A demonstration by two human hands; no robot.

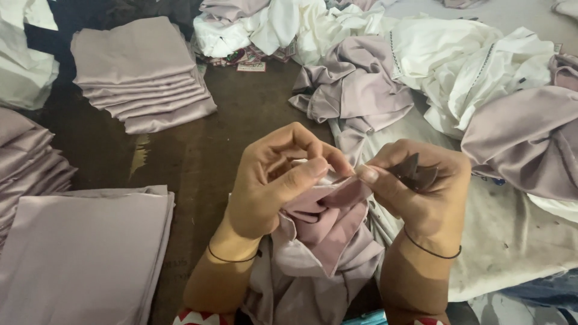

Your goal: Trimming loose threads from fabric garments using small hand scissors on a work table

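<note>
Both hands pinch mauve cloth [328, 225] | left hand [274, 180] | right hand [421, 186] | folded stack [141, 72] behind

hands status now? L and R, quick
Left hand: closed, pinching the mauve cloth at its top edge.
Right hand: closed, pinching the same cloth, with small dark snips tucked in the palm.

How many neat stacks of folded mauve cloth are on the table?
3: one stack at upper left, one at the left edge, one at lower left. More may lie out of frame.
</note>
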